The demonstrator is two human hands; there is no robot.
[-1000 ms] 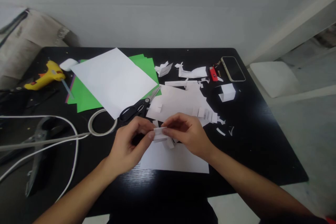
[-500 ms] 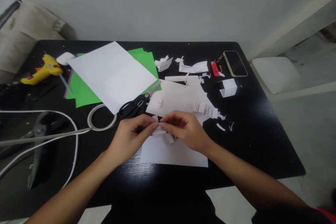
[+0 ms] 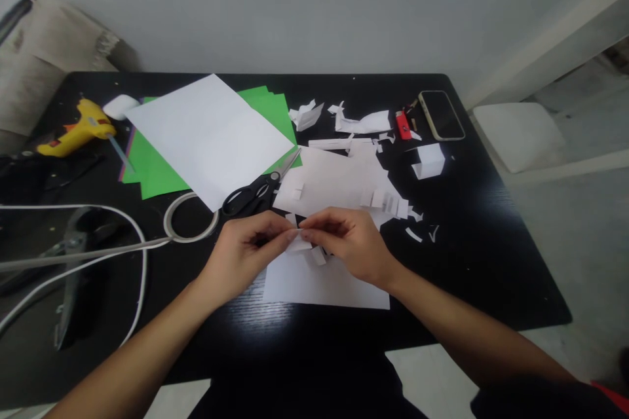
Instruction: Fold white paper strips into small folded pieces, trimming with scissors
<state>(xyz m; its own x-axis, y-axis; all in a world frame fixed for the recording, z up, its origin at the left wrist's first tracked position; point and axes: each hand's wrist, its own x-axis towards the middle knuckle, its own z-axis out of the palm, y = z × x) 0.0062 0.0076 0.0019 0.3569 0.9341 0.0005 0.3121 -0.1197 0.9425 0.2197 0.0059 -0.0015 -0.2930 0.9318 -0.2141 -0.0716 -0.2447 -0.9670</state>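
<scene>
Between my two hands is a small folded white paper piece (image 3: 299, 245). My left hand (image 3: 246, 249) pinches its left side with thumb and forefinger. From the right, my right hand (image 3: 351, 242) pinches the same piece, the fingertips almost meeting. Under the hands lies a white sheet (image 3: 327, 288) on the black table. Just beyond them is a larger cut white sheet (image 3: 339, 177), with small folded paper pieces (image 3: 386, 201) on its right part. Black-handled scissors (image 3: 260, 186) rest beyond my left hand, blades toward the cut sheet.
A white sheet (image 3: 211, 137) covers green paper (image 3: 162, 177) at the back left. Left stand a yellow glue gun (image 3: 83, 129), a tape roll (image 3: 170, 219) and a white cable (image 3: 142, 275). Paper scraps (image 3: 363, 123), a red lighter (image 3: 403, 126), a phone (image 3: 441, 116) and a folded paper block (image 3: 429, 161) lie right.
The held paper piece has tilted slightly between my fingertips. Both hands stay in nearly the same place, and the view has shifted a little.
</scene>
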